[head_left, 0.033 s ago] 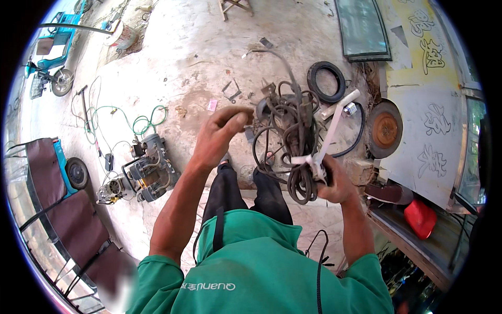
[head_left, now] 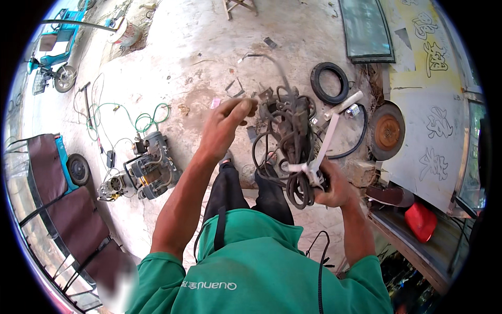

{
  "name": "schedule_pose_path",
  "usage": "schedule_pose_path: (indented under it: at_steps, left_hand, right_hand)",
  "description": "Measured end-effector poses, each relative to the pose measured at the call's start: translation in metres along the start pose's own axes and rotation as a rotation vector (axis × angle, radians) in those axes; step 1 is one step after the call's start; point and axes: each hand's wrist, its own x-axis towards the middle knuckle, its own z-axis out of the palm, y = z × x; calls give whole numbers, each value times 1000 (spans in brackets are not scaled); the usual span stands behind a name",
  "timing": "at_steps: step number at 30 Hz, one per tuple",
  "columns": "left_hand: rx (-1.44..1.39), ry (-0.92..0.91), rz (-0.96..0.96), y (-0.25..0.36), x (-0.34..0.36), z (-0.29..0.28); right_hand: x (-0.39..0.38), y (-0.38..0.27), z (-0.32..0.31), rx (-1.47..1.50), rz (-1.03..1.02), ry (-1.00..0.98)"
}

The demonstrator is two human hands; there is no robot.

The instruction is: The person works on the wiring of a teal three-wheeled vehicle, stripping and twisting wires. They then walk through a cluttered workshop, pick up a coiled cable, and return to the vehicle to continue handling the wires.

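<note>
A bundle of looped dark cable (head_left: 293, 136) hangs in front of me, some loops sagging low and one thin end reaching up and away. My right hand (head_left: 337, 186) is closed round its lower right side, its fingers partly hidden. Against the bundle, at that hand, sits a pale bar with a crosspiece (head_left: 327, 141); its kind is unclear. To the left of the cable, my left hand (head_left: 225, 125) is closed, thumb against curled fingers, near the bundle's upper left edge. Whether anything thin is pinched in it cannot be made out.
An engine-like machine (head_left: 151, 167) and a green hose (head_left: 149, 123) lie on the floor at left. At right are a black tire (head_left: 329, 82), a rusty-hubbed wheel (head_left: 387, 131) and a red object (head_left: 420, 222) on a bench. A glass pane (head_left: 367, 31) leans beyond.
My left hand has shifted slightly right, closer to the cable. The bundle has swung a little, and the pale bar has tilted slightly with it. The right hand stays closed on the bundle.
</note>
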Motion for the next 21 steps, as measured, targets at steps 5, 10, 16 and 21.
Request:
schedule_pose_path:
  at_steps: [5,10,16,21]
  left_hand:
    - [36,79,-233,-16,24,2]
    - [71,32,-261,-21,19,5]
    - [-637,104,-346,0,0,19]
    - [-734,137,-275,-1,-21,29]
  right_hand:
    - [2,-1,16,-374,-97,-92]
    - [-3,23,29,-551,-167,-116]
    - [0,36,32,-511,-47,-152]
    - [-6,46,36,-455,2,-139]
